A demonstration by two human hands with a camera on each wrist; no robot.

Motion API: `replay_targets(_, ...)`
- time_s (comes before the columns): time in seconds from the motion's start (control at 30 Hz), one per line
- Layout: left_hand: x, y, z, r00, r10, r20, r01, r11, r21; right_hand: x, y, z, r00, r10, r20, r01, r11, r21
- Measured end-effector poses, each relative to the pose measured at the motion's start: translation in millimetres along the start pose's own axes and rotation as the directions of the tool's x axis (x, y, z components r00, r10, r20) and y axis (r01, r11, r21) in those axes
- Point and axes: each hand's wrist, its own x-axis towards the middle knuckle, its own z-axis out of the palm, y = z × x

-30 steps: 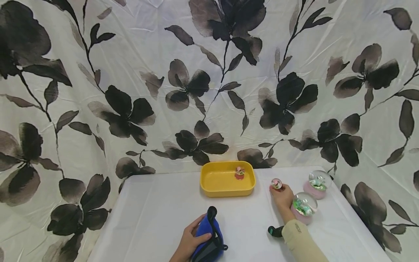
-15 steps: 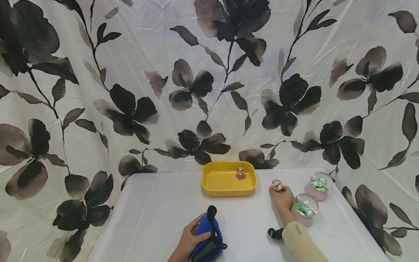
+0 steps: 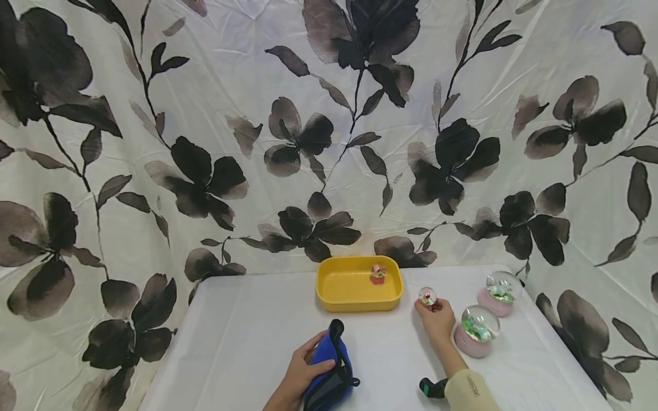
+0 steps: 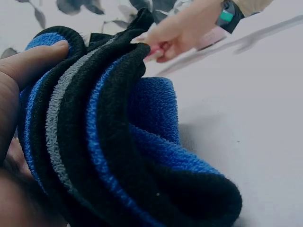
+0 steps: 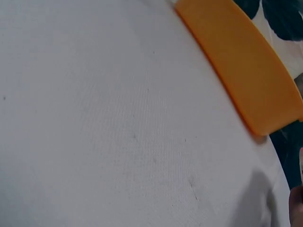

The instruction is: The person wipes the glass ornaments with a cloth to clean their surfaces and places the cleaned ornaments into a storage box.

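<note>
My left hand [image 3: 300,371] grips a folded blue terry cloth [image 3: 324,355] with black edging, low in the middle of the head view. Close up in the left wrist view, the cloth [image 4: 163,101] shows stacked blue, black and grey layers, with my thumb over its top. Between the fingertips of my right hand [image 3: 438,321] is a small snow globe [image 3: 427,295] with a pinkish base, held to the right of the yellow tray [image 3: 336,306]. A similar small globe [image 3: 377,275] stands inside that tray. Only a fingertip [image 5: 297,208] of the right hand enters the right wrist view.
Two larger snow globes with pink bases, a nearer one [image 3: 477,331] and a farther one [image 3: 501,293], stand right of my right hand. A white cloth covers the table [image 3: 231,337]. Behind it hangs a floral curtain [image 3: 216,74].
My right hand, with the small snow globe, has shifted slightly left toward the tray and away from the larger globes. The left hand keeps its hold on the cloth.
</note>
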Motion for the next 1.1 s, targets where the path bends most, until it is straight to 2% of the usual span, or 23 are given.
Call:
replay_targets(0.27, 2.5, -1.8, -1.9, 0.999, -0.018, -0.039, 0.018, 1.000, 0.015, -21.1, -14.7, -10.9, 0.997, -0.040, 0.069, 0.035, 0.997, 0.071)
replay_targets(0.53, 1.7, -5.3, 0.7, 1.000, -0.017, -0.003, 0.017, 1.000, 0.002, -43.9, -32.8, -19.6, 0.979, -0.048, 0.196, 0.006, 0.978, 0.209)
replay_targets(0.7, 3.2, -3.7, 2.1, 1.000, -0.016, -0.012, 0.016, 1.000, -0.013, -62.8, -43.1, -22.0, 0.955, -0.050, 0.291, -0.017, 0.974, 0.225)
replay_targets(0.87, 3.3, -2.1, 2.4, 1.000, -0.016, 0.012, 0.017, 0.998, -0.060, -81.3, -50.2, -23.1, 0.932, -0.054, 0.359, -0.041, 0.967, 0.250)
replay_targets(1.1, 2.8, -1.3, 4.3, 0.999, -0.002, 0.033, 0.005, 0.996, -0.092, -100.3, -52.3, -18.1, 0.869, -0.108, 0.482, -0.049, 0.952, 0.302)
